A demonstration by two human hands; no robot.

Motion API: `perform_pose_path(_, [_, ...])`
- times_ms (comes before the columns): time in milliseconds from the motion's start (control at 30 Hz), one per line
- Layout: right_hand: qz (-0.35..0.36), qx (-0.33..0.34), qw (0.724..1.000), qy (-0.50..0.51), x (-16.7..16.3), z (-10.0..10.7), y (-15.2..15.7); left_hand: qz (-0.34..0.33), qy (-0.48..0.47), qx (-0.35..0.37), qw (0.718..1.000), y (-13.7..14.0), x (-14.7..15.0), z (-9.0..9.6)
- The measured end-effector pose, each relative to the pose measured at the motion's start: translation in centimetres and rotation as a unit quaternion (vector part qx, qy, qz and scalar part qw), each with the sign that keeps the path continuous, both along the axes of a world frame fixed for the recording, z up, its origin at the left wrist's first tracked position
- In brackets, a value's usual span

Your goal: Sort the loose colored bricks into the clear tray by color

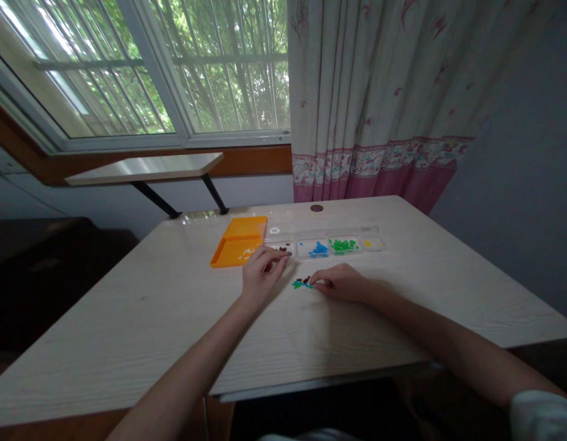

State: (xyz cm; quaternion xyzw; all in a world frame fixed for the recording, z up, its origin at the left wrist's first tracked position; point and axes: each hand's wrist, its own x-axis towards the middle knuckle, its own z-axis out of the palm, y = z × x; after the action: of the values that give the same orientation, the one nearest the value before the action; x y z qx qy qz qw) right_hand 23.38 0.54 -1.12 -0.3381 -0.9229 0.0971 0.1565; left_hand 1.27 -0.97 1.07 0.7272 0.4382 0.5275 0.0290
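Note:
My left hand [259, 274] reaches over the near edge of a compartment of small brown pieces [283, 248]. Its thumb and fingertips are pinched together; whatever is between them is too small to make out. Lower and to the right, my right hand [342, 283] rests on the table with its fingers closed at the right end of a little cluster of green, blue and brown pieces [302, 283]. The clear divided box [306, 255] also holds blue pieces [319, 249], green pieces [343, 246] and a few yellow pieces [368, 243].
An orange open case [226, 251] with white pieces [248, 252] stands left of the clear box. The pale wooden table [141, 331] has a round dark hole cover [316, 208] at the back. A small raised shelf [150, 166] stands at the back left, before the window and curtain [348, 122].

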Motion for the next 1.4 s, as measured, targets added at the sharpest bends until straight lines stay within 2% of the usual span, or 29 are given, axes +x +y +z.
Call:
perform_pose_path(167, [-0.011,-0.002,1.0,-0.011,0.0,0.1,0.0,0.078,0.033,-0.051,0.995,1.3,-1.4,-0.3])
perform_pose_path(367, [-0.015,-0.003,1.0,-0.01,0.2,-0.1,0.1,0.175,0.125,-0.126,0.968,2.9,-3.3,-1.4])
perform_pose_path(733, [-0.024,-0.003,1.0,-0.016,0.2,-0.3,0.2,0.222,0.18,-0.149,0.947,2.6,-3.5,-1.5])
perform_pose_path(800, [-0.023,-0.001,1.0,-0.017,0.2,-0.3,0.2,0.203,0.173,-0.148,0.952,2.6,-3.4,-1.5])
perform_pose_path(867, [-0.023,0.003,1.0,-0.021,0.1,-0.2,0.1,0.153,0.17,-0.145,0.963,2.6,-3.2,-1.6])
perform_pose_path(967, [-0.031,0.013,0.999,-0.016,-0.1,-0.1,0.0,0.035,0.188,-0.141,0.972,2.1,-2.2,-1.6])
perform_pose_path(1067, [-0.035,0.023,0.999,0.003,-0.2,-0.3,0.0,-0.098,0.24,-0.131,0.957,1.0,-0.9,-1.3])
perform_pose_path(1100, [-0.033,0.026,0.999,0.009,-0.2,-0.3,0.0,-0.124,0.255,-0.126,0.951,0.6,-0.5,-1.2])
perform_pose_path(1200, [-0.029,0.032,0.999,0.024,-0.2,-0.6,0.1,-0.153,0.281,-0.127,0.939,-0.2,0.4,-1.0])
perform_pose_path(1400, [-0.019,0.044,0.998,0.038,-0.4,-1.0,0.1,-0.16,0.271,-0.109,0.943,-0.5,0.9,-1.3])
